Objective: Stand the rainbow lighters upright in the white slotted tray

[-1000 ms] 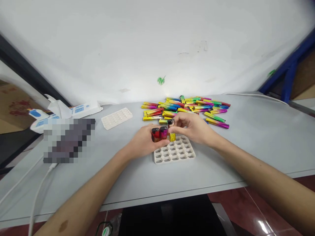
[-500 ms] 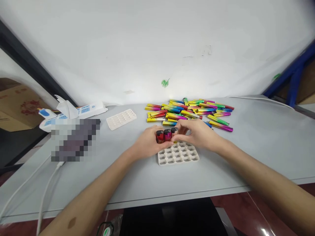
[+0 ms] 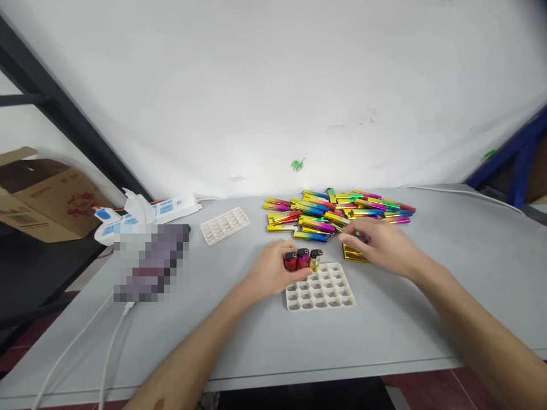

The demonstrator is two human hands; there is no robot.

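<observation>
My left hand (image 3: 276, 270) is closed around three lighters at the back left of a white tray of holes (image 3: 320, 289). They stand upright in a row with black tops: a red lighter (image 3: 291, 262), a purple lighter (image 3: 303, 259) and a clear-gold lighter (image 3: 315, 261). Whether their lower ends sit in the tray's holes is hidden. Over the near right side of a pile of shiny multicoloured lighters (image 3: 316, 225) is my right hand (image 3: 378, 242), thumb and fingers apart. Gold lighters (image 3: 355, 254) lie just under its fingers.
Another white tray (image 3: 224, 225) lies at the back left. Further left are a white power strip (image 3: 166, 208) with plugs, a blurred-out dark device (image 3: 154, 262) and white cables (image 3: 111, 341). An open cardboard box (image 3: 55, 196) stands beyond the table. A white wall (image 3: 256, 114) bounds the back.
My right hand has let go of the third lighter and moved right to the pile. My left hand still holds the row of lighters. The view has shifted slightly.
</observation>
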